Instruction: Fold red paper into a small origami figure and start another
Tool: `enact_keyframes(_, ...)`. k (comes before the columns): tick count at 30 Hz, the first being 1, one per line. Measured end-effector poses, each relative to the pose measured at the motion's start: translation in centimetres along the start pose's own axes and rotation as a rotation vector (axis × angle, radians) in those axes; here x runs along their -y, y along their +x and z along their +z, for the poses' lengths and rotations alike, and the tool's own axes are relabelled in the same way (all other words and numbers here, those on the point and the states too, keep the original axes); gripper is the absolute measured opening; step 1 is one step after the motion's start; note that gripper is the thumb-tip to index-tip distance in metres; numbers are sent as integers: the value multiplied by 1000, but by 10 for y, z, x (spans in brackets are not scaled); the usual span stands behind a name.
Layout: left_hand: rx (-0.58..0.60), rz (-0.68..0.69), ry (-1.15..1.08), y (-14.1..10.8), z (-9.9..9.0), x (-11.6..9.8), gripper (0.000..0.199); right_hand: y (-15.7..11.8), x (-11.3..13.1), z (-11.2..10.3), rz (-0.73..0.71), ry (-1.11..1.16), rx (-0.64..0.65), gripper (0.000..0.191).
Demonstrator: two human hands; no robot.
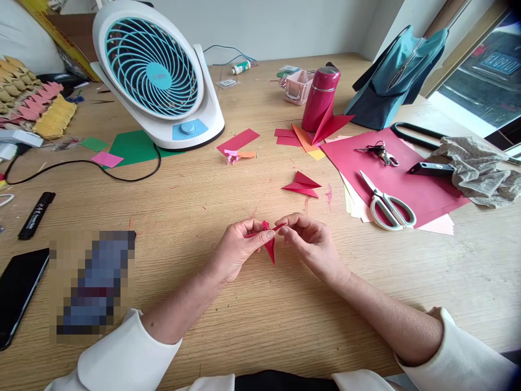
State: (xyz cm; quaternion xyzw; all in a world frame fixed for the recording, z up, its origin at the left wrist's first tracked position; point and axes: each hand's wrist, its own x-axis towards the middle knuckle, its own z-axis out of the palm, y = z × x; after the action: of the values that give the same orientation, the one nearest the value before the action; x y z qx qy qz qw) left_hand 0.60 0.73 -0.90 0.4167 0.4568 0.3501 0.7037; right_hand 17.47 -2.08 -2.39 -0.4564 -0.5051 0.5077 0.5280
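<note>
A small piece of folded red paper (270, 250) with narrow pointed arms is held just above the table, between both hands. My left hand (242, 241) pinches its middle between thumb and fingers. At its right side, my right hand (311, 241) has thumb and forefinger closed on one thin red point. The left fingertips partly hide the paper. Beyond the hands lies another folded red paper piece (302, 185) on the wood. Farther off, a small pink and orange folded paper figure (240, 156) rests near a red paper strip (239, 141).
White-handled scissors (388, 203) and keys (380, 152) lie on red sheets (427, 190) at right. A fan (158, 81), red flask (319, 98) and teal bag (396, 76) stand at the back. A black marker (36, 215) and phone (20, 293) lie left.
</note>
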Motion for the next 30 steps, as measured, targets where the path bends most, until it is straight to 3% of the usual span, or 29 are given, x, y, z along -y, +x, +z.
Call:
enact_keyframes(7, 52, -111, -40, -2, -1, -1, 39, 1, -1, 0, -10, 12, 0, 18)
enact_keyframes(18, 152, -352, -314, 2, -5, -1, 39, 1, 2, 2, 49, 89, 9, 19)
enact_keyframes(26, 104, -264, -179, -2, -3, 0, 37, 0, 1, 3, 63, 99, 77, 20)
enact_keyframes(30, 53, -121, -48, -4, 1, 0, 37, -1, 2, 2, 94, 60, 87, 18)
